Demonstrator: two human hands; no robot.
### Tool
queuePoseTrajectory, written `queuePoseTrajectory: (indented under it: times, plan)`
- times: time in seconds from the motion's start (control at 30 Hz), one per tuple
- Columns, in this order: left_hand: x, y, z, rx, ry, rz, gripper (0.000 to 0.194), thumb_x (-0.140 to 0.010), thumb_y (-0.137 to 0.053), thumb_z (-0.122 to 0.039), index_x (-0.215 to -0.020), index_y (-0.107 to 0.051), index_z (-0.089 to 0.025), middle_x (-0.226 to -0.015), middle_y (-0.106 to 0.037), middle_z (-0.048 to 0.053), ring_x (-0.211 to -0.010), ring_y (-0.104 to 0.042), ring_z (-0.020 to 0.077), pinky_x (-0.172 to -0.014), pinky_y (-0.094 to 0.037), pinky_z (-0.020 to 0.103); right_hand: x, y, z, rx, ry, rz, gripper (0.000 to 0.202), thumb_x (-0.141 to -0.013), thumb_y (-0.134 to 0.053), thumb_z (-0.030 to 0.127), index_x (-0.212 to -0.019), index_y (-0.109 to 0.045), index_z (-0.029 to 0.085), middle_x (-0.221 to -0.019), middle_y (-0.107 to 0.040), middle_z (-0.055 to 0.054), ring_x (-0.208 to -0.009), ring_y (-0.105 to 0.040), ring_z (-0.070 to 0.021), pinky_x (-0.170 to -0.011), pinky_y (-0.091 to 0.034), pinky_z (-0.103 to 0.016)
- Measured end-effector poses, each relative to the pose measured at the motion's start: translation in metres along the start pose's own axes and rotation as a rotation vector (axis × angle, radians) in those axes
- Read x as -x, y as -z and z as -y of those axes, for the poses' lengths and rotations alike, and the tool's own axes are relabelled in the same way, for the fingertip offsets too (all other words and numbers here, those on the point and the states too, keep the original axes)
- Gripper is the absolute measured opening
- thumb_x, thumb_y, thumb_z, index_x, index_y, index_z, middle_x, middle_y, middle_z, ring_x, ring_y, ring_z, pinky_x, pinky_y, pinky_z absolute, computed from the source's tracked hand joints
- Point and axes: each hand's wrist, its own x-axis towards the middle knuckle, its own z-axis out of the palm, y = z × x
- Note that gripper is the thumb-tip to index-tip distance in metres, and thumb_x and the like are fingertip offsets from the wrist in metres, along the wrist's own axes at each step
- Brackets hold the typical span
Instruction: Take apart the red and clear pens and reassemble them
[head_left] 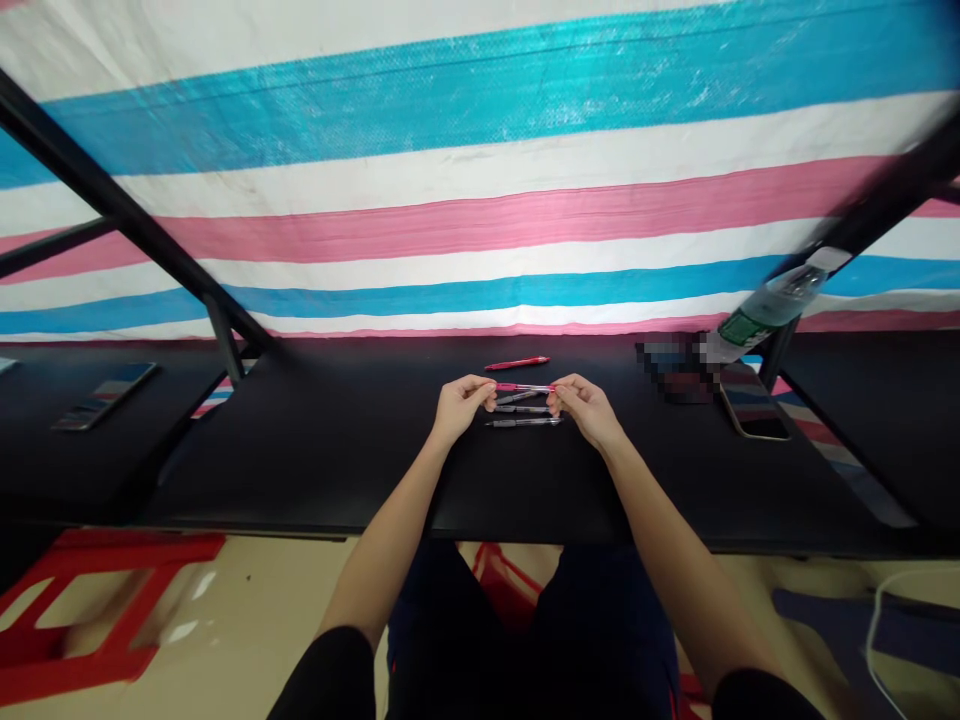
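Fingers of the left hand [457, 406] and right hand [591, 408] pinch one pink-and-clear pen [523, 388] by its two ends. Only this pen is taken up: a red pen [517, 363] lies unheld just beyond the fingertips, a dark pen [523, 423] just nearer, and between the hands probably two clear pens [523, 409], too blurred to count surely.

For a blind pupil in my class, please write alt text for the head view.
A person's left hand and right hand hold a pink-red pen between them over a black table. Another red pen lies beyond, clear pens nearer, a bottle at right.
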Motion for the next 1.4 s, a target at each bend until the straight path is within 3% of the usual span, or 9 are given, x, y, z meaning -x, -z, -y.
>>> queuePoseTrajectory:
  times: [0.17,0.43,0.6,0.83,1.0,1.1,1.2,1.3,1.4]
  plan:
    - [-0.001,0.001,0.002,0.016,-0.005,-0.006,0.028,-0.074,-0.073,-0.04,-0.082,-0.069,-0.013,-0.063,-0.066,0.001,-0.056,-0.059,0.0116,-0.063,-0.052,0.028,0.001,0.0,0.001,-0.031,-0.056,0.026,0.034,-0.07,-0.078,0.047,-0.086,-0.063,0.021,-0.07,-0.07,-0.002,-0.059,-0.065,-0.0149,-0.058,-0.054,-0.029]
    - [0.0,-0.002,0.008,0.034,0.003,0.099,0.032,-0.071,-0.076,-0.035,-0.094,-0.069,-0.014,-0.072,-0.068,0.002,-0.063,-0.062,0.0124,-0.07,-0.052,0.03,0.003,-0.001,-0.001,-0.088,-0.125,0.054,0.041,-0.071,-0.077,0.05,-0.092,-0.072,0.016,-0.077,-0.075,-0.008,-0.068,-0.071,-0.0178,-0.061,-0.057,-0.028]
    - [0.001,-0.002,0.006,-0.096,-0.035,0.11,0.028,-0.077,-0.07,-0.039,-0.09,-0.066,-0.014,-0.067,-0.063,0.001,-0.059,-0.057,0.0116,-0.063,-0.049,0.027,0.003,0.001,-0.003,-0.1,-0.113,0.06,0.043,-0.073,-0.074,0.054,-0.093,-0.073,0.016,-0.077,-0.075,-0.008,-0.068,-0.071,-0.0187,-0.06,-0.057,-0.029]
    - [0.009,-0.001,0.004,-0.439,-0.203,0.201,0.021,-0.092,-0.05,-0.038,-0.091,-0.058,-0.018,-0.068,-0.06,-0.002,-0.058,-0.053,0.01,-0.061,-0.042,0.023,0.0,0.002,-0.005,-0.06,-0.088,0.015,0.044,-0.07,-0.075,0.057,-0.085,-0.071,0.016,-0.071,-0.074,-0.008,-0.06,-0.07,-0.0181,-0.057,-0.058,-0.029]
    - [0.008,0.0,0.0,-0.525,-0.274,0.171,0.038,-0.096,-0.041,-0.037,-0.066,-0.052,-0.018,-0.056,-0.05,-0.003,-0.052,-0.047,0.0097,-0.058,-0.038,0.023,0.003,-0.002,-0.001,-0.039,-0.095,0.063,0.043,-0.069,-0.076,0.056,-0.086,-0.072,0.017,-0.074,-0.075,-0.008,-0.065,-0.071,-0.0187,-0.063,-0.059,-0.031]
    - [0.008,-0.001,0.001,-0.484,-0.239,0.144,0.043,-0.096,-0.041,-0.041,-0.061,-0.052,-0.018,-0.051,-0.05,-0.002,-0.049,-0.047,0.0097,-0.057,-0.039,0.023,0.004,-0.001,0.001,-0.027,-0.076,0.081,0.041,-0.072,-0.074,0.055,-0.088,-0.072,0.017,-0.076,-0.075,-0.008,-0.066,-0.071,-0.0184,-0.066,-0.059,-0.032]
    - [0.007,-0.002,0.003,-0.336,-0.151,0.164,0.028,-0.09,-0.053,-0.043,-0.088,-0.063,-0.017,-0.062,-0.06,-0.001,-0.052,-0.052,0.0098,-0.057,-0.043,0.023,0.003,0.002,0.001,-0.043,-0.06,0.05,0.04,-0.072,-0.075,0.054,-0.088,-0.073,0.018,-0.076,-0.074,-0.007,-0.065,-0.07,-0.0176,-0.065,-0.059,-0.032]
    - [0.006,-0.003,0.004,-0.193,-0.1,0.182,0.036,-0.083,-0.064,-0.041,-0.109,-0.06,-0.018,-0.074,-0.065,0.001,-0.057,-0.057,0.0103,-0.056,-0.045,0.022,0.002,0.003,0.0,-0.064,-0.057,0.03,0.04,-0.071,-0.076,0.054,-0.087,-0.073,0.018,-0.075,-0.074,-0.007,-0.064,-0.07,-0.0175,-0.064,-0.058,-0.031]
    - [0.004,-0.002,0.004,-0.192,-0.094,0.136,0.03,-0.086,-0.059,-0.045,-0.085,-0.062,-0.016,-0.065,-0.061,0.001,-0.054,-0.055,0.0094,-0.053,-0.043,0.021,0.002,0.0,-0.001,-0.063,-0.067,0.046,0.038,-0.071,-0.076,0.052,-0.088,-0.073,0.018,-0.076,-0.074,-0.007,-0.065,-0.07,-0.0172,-0.064,-0.058,-0.031]
